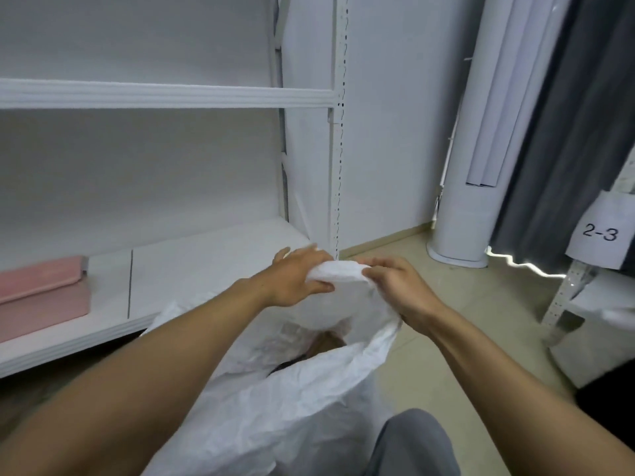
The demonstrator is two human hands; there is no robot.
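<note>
head view, single frame. a white bag [309, 407] is held up off the floor [446, 321], low in the middle of the frame, just in front of a white shelf unit [206, 269]. its mouth is open toward the camera; the material is crumpled and papery. something brownish and something dark are seen inside, too dim to identify.

the far rim of the bag is bunched and gripped from both sides. the left hand [295, 280] is closed over the rim, fingers laid across the top and thumb tucked beneath, so the fold is pinched. the right hand [395, 283] has its fingers curled, and the other end of the same fold is pinched between fingertips and thumb. the two hands are near each other, not touching.

a grey trouser knee [412, 444] is seen just beside the bag, at the bottom edge. pink folded items [41, 290] are stacked on the lowest shelf, far left, well apart from the bag. a white column unit [460, 218] is noted in the corner, with a grey curtain [549, 166] and a label [599, 231] reading "2-3" to its right.
</note>
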